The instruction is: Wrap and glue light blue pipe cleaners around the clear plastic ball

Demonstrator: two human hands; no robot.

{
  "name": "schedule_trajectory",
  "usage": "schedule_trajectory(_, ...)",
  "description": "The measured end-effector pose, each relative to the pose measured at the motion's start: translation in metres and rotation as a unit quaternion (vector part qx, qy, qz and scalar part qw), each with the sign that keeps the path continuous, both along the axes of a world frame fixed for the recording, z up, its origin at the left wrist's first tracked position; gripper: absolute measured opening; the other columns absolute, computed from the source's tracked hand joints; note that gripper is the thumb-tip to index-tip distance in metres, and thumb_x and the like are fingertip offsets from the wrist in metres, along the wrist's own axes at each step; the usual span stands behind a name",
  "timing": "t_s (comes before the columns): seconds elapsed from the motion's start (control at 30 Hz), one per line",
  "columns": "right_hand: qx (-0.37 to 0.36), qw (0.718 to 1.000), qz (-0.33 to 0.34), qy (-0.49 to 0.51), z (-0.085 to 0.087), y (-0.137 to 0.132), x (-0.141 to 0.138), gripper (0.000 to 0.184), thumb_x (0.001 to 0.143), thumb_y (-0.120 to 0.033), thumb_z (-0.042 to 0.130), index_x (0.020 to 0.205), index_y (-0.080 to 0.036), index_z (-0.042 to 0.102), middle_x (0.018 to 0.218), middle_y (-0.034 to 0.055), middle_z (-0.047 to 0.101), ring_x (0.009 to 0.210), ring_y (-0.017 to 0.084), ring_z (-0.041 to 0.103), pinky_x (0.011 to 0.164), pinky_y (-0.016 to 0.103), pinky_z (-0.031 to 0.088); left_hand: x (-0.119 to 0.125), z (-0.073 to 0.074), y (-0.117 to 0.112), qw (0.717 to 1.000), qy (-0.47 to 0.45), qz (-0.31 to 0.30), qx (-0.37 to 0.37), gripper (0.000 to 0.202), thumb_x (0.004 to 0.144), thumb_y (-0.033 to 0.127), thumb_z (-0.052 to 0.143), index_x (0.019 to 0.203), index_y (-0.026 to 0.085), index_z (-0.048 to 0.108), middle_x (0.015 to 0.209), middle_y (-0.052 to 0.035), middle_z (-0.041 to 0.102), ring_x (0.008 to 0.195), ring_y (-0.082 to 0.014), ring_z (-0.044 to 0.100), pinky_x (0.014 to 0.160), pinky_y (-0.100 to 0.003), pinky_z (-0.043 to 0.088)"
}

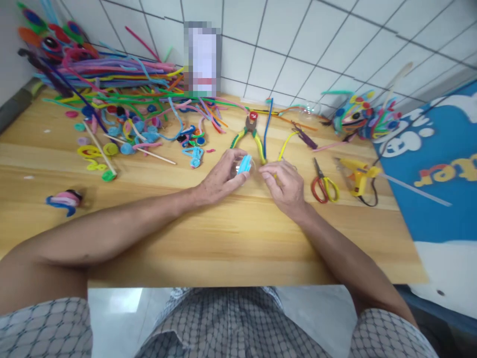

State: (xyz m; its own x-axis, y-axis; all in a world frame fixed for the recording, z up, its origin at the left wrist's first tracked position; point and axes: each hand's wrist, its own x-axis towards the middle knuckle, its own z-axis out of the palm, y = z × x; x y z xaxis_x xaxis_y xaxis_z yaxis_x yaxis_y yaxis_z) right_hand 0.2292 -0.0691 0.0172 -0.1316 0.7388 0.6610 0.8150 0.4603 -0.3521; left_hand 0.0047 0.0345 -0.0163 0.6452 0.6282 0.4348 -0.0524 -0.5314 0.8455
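Observation:
Over the middle of the wooden table, my left hand [223,176] is closed around a small clear rounded piece with a light blue fuzzy strip [245,164] on it. Just to the right, my right hand [285,184] has thumb and fingertips pinched together; what is between them, if anything, cannot be made out. A yellow pipe cleaner [286,144] runs behind that hand. Beyond both hands lie yellow-and-green pliers [252,132], jaws pointing away, with a small red piece [253,116] at their tip. A dark blue pipe cleaner [268,127] lies beside the pliers.
Scissors [324,186] and a yellow glue gun [359,176] with its cable lie right. Left are coiled fuzzy pieces [126,127], sticks and a pile of pipe cleaners [112,74]. A phone [203,59] leans on the tiled wall. Colourful fuzzy figures [352,114] stand back right.

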Motion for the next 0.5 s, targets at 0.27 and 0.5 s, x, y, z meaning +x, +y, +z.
schedule_trajectory(0.27, -0.120, 0.970, -0.210, 0.025, 0.022, -0.060, 0.053, 0.038, 0.105, -0.049, 0.066, 0.074, -0.026, 0.067, 0.073, 0.0029, 0.074, 0.073, 0.022, 0.069, 0.077, 0.037, 0.056, 0.002, -0.013, 0.003, 0.999, -0.020, 0.012, -0.022, 0.052, 0.106, 0.052, 0.072, 0.147, 0.024, 0.058, 0.139, -0.0122, 0.067, 0.123, -0.0277, 0.069, 0.109, -0.048, 0.059)
schedule_trajectory(0.5, -0.113, 0.825, -0.538, 0.130, 0.004, -0.112, 0.170, 0.046, 0.083, -0.063, 0.077, 0.103, -0.022, 0.069, 0.104, 0.0126, 0.078, 0.089, 0.028, 0.069, 0.089, 0.049, 0.061, 0.004, -0.009, 0.001, 1.000, -0.009, 0.025, -0.004, 0.049, 0.106, 0.053, 0.070, 0.144, 0.025, 0.058, 0.140, -0.0128, 0.068, 0.123, -0.0290, 0.070, 0.110, -0.052, 0.060)
